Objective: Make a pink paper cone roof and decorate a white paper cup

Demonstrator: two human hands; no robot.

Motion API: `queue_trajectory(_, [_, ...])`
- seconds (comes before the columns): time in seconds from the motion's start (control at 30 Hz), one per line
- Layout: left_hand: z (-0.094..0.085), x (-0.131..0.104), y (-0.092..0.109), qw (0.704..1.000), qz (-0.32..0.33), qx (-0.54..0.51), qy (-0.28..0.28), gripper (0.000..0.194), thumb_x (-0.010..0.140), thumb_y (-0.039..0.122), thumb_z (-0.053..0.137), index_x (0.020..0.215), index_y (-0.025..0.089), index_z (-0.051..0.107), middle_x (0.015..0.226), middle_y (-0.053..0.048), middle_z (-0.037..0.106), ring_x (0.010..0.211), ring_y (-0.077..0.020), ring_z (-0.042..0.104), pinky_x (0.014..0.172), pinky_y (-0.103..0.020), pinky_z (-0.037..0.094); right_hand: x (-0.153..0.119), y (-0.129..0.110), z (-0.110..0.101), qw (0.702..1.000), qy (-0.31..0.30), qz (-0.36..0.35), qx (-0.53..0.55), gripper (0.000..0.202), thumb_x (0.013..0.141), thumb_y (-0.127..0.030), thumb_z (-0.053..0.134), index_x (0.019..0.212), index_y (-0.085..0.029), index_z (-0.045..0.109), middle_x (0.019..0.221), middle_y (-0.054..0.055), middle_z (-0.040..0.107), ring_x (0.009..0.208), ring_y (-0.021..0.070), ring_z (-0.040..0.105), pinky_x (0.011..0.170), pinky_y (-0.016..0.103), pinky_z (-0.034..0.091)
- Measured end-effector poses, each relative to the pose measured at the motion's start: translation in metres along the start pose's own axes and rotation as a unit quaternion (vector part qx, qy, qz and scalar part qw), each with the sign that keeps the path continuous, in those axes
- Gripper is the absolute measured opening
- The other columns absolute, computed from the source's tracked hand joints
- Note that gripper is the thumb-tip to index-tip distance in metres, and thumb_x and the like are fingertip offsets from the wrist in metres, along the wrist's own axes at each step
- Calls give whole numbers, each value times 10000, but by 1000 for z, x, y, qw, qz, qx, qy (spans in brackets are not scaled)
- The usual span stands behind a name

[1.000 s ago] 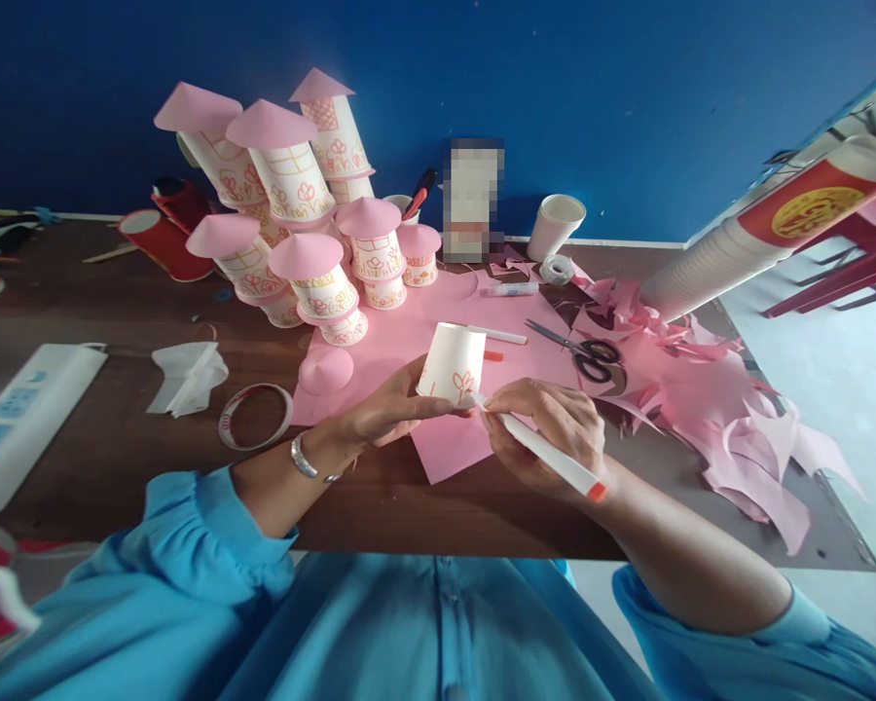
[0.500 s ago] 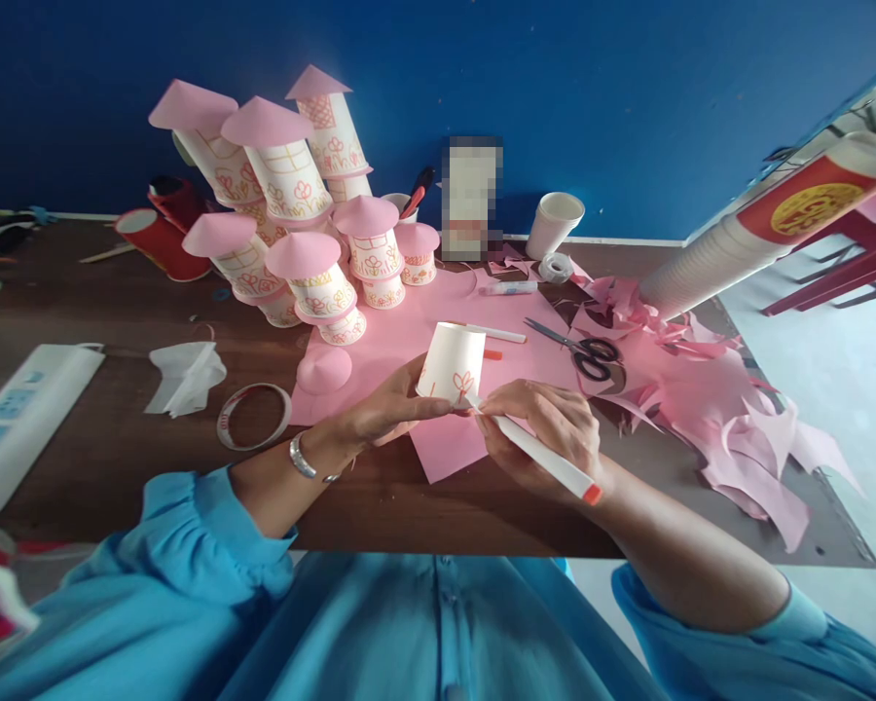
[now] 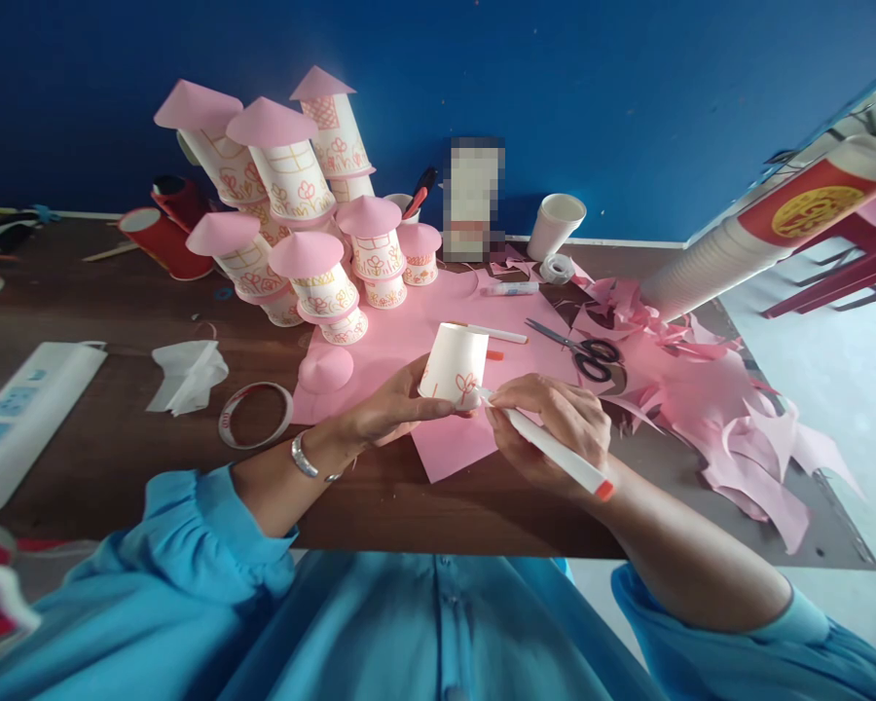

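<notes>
Left hand pinches cup, right hand pinches marker; flower outlined near rim, upper wall unmarked, decorated towers at 10 o'clock.

Soft light from right, dim left, edges stretched

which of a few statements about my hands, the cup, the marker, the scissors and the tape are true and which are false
1. The left hand holds a white cup. True.
2. The orange-ended marker is in the left hand. False: the right hand holds it.
3. The scissors lie to the right of the held cup. True.
4. The tape ring sits around the held cup. False: it lies on the table, left of the cup.
5. The held cup has no drawing on it. False: it bears a reddish flower.
</notes>
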State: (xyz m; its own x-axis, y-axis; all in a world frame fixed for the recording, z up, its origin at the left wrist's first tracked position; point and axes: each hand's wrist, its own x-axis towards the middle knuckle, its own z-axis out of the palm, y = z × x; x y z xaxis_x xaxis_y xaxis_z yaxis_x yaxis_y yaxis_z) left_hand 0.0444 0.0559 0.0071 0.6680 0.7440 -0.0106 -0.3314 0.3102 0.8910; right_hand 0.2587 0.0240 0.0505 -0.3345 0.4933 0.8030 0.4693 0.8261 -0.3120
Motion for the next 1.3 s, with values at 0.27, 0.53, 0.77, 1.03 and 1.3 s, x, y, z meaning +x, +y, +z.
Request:
queue_trajectory(0.27, [-1, 0, 1, 1000, 5, -14, -13, 421, 857, 293, 831, 1245, 207, 690, 1148, -96, 763, 1054, -235, 720, 939, -361, 575, 1, -2, 1, 1000, -16, 1, 10, 153, 929, -82, 653, 988, -218, 615, 762, 3, 742, 623, 141, 721, 605, 248, 587])
queue_trajectory(0.53, [1, 1, 1, 1000, 5, 6, 3, 373, 865, 287, 818, 1207, 201, 697, 1121, -98, 763, 1038, -245, 721, 939, -383, 576, 1, -2, -2, 1000, 1, -8, 7, 200, 895, -77, 678, 1021, -224, 632, 774, -3, 748, 631, 151, 731, 614, 257, 619])
queue_trajectory(0.77, [4, 1, 7, 1000, 11, 7, 26, 332, 845, 296, 841, 1140, 222, 709, 1120, -61, 745, 1092, -234, 692, 971, -375, 559, 2, 0, -2, 999, 14, -6, 32, 214, 904, -61, 680, 1061, -199, 639, 808, 41, 750, 681, 178, 748, 656, 295, 655])
queue_trajectory(1.03, [-3, 2, -3, 997, 36, -56, 26, 372, 896, 295, 779, 1251, 235, 686, 1187, -87, 760, 1147, -260, 722, 1035, -415, 558, 0, 1, -1, 999, 11, -2, 37, 246, 903, -58, 699, 1106, -192, 659, 906, 66, 787, 771, 190, 785, 713, 305, 678])
queue_trajectory(1.3, [-1, 1, -2, 999, 30, -18, 24, 508, 850, 269, 836, 1311, 254, 620, 1155, -77, 750, 1080, -242, 720, 970, -387, 552, 0, 0, 2, 999, 1, -10, 43, 227, 917, -68, 705, 1100, -195, 658, 883, 54, 795, 783, 194, 799, 709, 308, 682])
